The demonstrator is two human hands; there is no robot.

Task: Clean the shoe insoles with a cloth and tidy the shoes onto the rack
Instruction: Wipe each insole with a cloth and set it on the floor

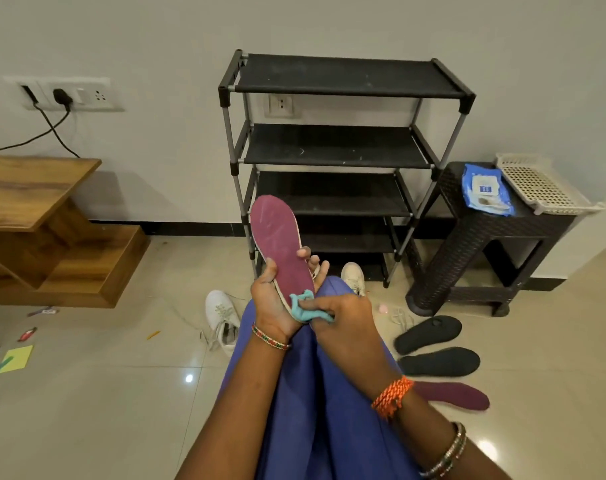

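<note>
— What is seen at the left?
— A white shoe (pixel 222 317) is laid on the floor (pixel 104 393). Beside it, the maroon insole (pixel 281 247) is gripped at its lower half by the left hand (pixel 272 303), toe end raised.

— And the cloth?
— The teal cloth (pixel 306 306) is pinched in the curled fingers of the right hand (pixel 346 327) and pressed on the insole's heel.

— Further right?
— The rack (pixel 336 147) is stood by the wall; a second white shoe (pixel 353 277) is seen below it. Two black insoles (pixel 433 348) and another maroon insole (pixel 457 394) are laid on the floor.
</note>
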